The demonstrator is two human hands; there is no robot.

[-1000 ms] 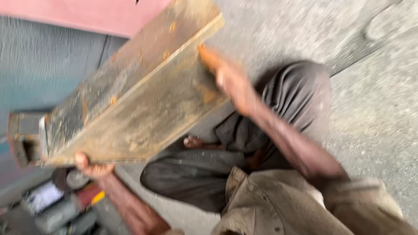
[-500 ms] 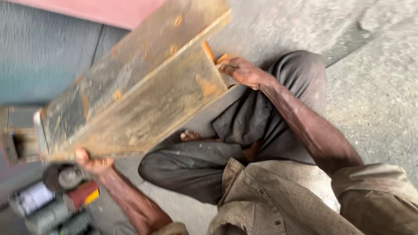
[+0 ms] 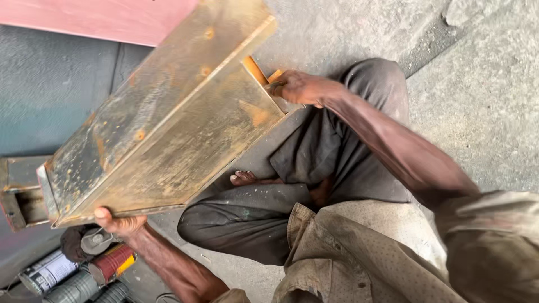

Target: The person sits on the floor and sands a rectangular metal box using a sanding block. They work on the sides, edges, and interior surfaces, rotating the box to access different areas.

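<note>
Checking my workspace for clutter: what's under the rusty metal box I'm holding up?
Below the rusty metal box, near the left hand, lie several cans on their sides and a dark round tool. A bare foot shows by crossed legs. Anything directly beneath the box is hidden.

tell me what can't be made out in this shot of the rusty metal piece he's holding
Head view only:
- Underside and inside of the rusty metal piece: turned away from the camera.
- Left hand: palm hidden beneath the piece's near end.
- Right hand: fingertips hidden behind the far end.
- Spray cans: cut off by the bottom edge.
</note>
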